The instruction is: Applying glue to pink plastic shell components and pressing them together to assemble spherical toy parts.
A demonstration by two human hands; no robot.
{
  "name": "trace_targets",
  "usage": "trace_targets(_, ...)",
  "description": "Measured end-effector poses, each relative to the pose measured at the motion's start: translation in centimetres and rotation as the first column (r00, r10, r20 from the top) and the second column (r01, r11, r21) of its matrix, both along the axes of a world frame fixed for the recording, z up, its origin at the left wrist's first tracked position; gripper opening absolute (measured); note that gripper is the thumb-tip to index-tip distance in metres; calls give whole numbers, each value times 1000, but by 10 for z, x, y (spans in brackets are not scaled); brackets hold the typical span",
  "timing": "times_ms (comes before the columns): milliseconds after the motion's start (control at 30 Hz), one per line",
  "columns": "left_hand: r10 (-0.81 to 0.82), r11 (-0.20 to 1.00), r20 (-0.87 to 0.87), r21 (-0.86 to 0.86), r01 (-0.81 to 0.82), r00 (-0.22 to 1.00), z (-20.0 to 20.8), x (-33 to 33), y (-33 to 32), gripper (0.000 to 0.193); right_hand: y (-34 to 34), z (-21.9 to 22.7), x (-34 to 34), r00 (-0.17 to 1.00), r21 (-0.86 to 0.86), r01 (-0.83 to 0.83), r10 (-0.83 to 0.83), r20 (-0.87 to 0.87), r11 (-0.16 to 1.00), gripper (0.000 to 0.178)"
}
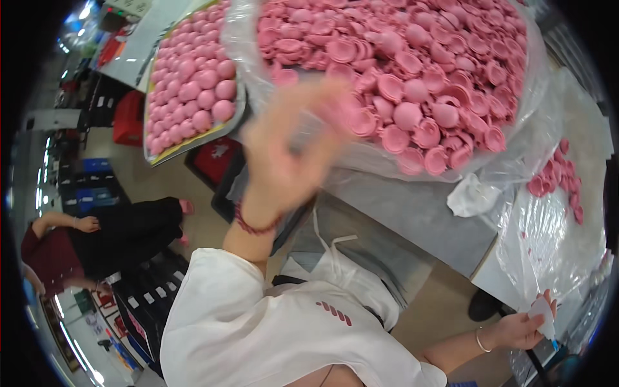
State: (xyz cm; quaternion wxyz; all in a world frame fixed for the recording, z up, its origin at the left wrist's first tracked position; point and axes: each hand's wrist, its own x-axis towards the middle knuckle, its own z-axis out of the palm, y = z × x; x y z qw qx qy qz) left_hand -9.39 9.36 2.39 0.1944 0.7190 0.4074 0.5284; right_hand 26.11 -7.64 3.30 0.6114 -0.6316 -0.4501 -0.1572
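My left hand [290, 142] reaches over the near left edge of a big heap of pink plastic half-shells [445, 84]. It is smeared by motion, thumb and fingers curved toward each other. A blurred pink patch shows at its fingertips; whether it holds a shell I cannot tell. At the lower right, my right hand [519, 329] is closed around a small white flat piece [543, 316]. A bit of blue shows at that piece's lower end. To the left of the heap, a tray [155, 157] with a yellowish rim holds rows of whole pink balls [206, 99].
Clear plastic sheeting [387, 160] surrounds the heap on a grey table [412, 213]. Loose pink pieces [558, 177] lie at the right on more plastic, near a crumpled white cloth-like piece [472, 195]. Another person [84, 242] is at the far left, beside black bins [151, 290].
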Motion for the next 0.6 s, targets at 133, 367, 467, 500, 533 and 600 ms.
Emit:
trace_targets(133, 667, 743, -261, 293, -601, 698, 30, -92, 35, 19, 8, -2, -2, 992, 25, -103, 105, -65, 994, 41)
trace_targets(367, 496, 867, -160, 138, -478, 854, 34, -75, 37, 13, 4, -13, -9, 962, -8, -245, 242, -128, 969, 38)
trace_targets(467, 405, 914, -536, 265, -308, 741, 29, -46, 32, 11, -4, -17, -11, 930, -32, -352, 346, -127, 935, 38)
trace_targets(500, 363, 931, -611, 201, -305, 703, 25, -44, 32, 10, -6, -17, -11, 921, -49, -380, 372, -112, 924, 38)
trace_targets(533, 314, 942, -681, 137, -307, 661, 21, -43, 33, 10, -8, -16, -11, 920, -45, -383, 377, -111, 922, 38)
trace_targets(600, 319, 941, -695, 152, -302, 645, 19, -47, 36, 9, -14, -14, -13, 913, -50, -383, 370, -171, 922, 39)
